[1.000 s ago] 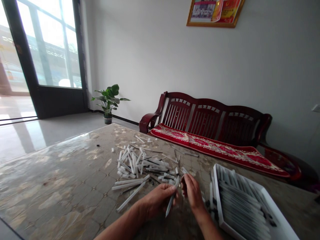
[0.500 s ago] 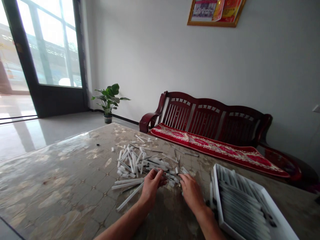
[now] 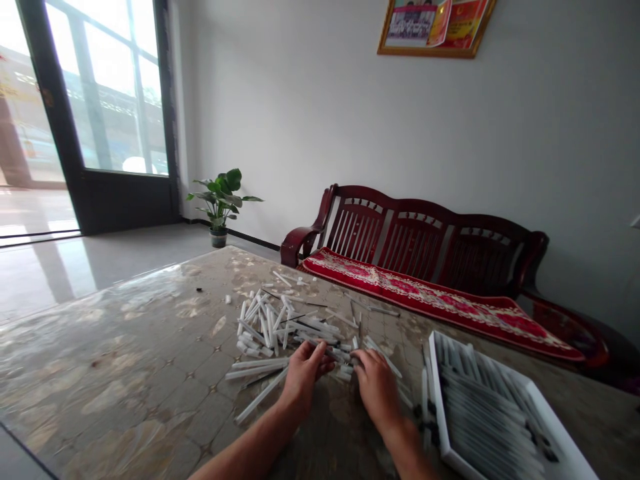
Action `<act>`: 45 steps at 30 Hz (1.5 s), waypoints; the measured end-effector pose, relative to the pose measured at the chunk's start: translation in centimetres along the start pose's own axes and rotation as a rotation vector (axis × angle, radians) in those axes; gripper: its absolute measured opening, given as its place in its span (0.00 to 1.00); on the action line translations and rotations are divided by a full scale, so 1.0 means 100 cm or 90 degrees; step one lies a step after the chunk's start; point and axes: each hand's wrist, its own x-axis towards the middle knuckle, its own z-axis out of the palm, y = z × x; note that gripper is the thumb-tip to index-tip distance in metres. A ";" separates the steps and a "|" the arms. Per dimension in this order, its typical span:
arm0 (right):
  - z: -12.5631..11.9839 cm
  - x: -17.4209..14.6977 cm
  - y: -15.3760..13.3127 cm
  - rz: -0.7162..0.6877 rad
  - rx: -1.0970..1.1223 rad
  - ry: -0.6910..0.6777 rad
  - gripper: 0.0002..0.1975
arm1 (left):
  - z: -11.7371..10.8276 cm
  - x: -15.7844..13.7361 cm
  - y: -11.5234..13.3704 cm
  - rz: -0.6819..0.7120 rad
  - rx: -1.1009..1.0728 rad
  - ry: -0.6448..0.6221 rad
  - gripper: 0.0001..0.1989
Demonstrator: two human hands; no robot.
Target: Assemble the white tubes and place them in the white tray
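Observation:
My left hand (image 3: 303, 371) is closed at the near edge of a heap of white pen-barrel-like tubes (image 3: 270, 323). A thin dark-tipped stick (image 3: 327, 348) shows between its thumb and fingers and points toward my other hand. My right hand (image 3: 376, 383) is just to the right, palm down, its fingers curled together; a small greyish end shows at the fingertips, too small to name. Several longer white tubes (image 3: 255, 365) lie beside my left wrist. Short pale pieces (image 3: 341, 373) lie between the two hands, partly hidden.
At the right stands a white tray (image 3: 438, 393) filled with translucent sticks with dark ends. A few more sticks (image 3: 425, 393) lie along its left side. The patterned tabletop (image 3: 165, 393) stretches left. Beyond it are a wooden bench (image 3: 415, 233) and a potted plant (image 3: 220, 200).
My right hand has shifted slightly left and down, nearer my left hand, its fingers more curled. A white tube beside it now shows more fully. The view has moved slightly.

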 end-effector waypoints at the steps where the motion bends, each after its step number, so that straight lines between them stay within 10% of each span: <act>1: 0.001 0.001 0.001 0.033 0.082 0.028 0.12 | 0.000 0.000 0.000 -0.002 -0.008 0.002 0.25; 10: 0.001 0.002 -0.019 0.263 0.656 0.080 0.16 | 0.000 -0.002 0.002 -0.044 -0.042 0.015 0.19; 35: 0.007 -0.005 -0.028 0.281 0.668 0.071 0.19 | -0.003 -0.003 -0.004 -0.046 -0.074 -0.023 0.21; 45: -0.004 -0.009 -0.038 0.477 0.824 0.027 0.21 | 0.000 -0.013 -0.001 0.114 0.055 -0.088 0.22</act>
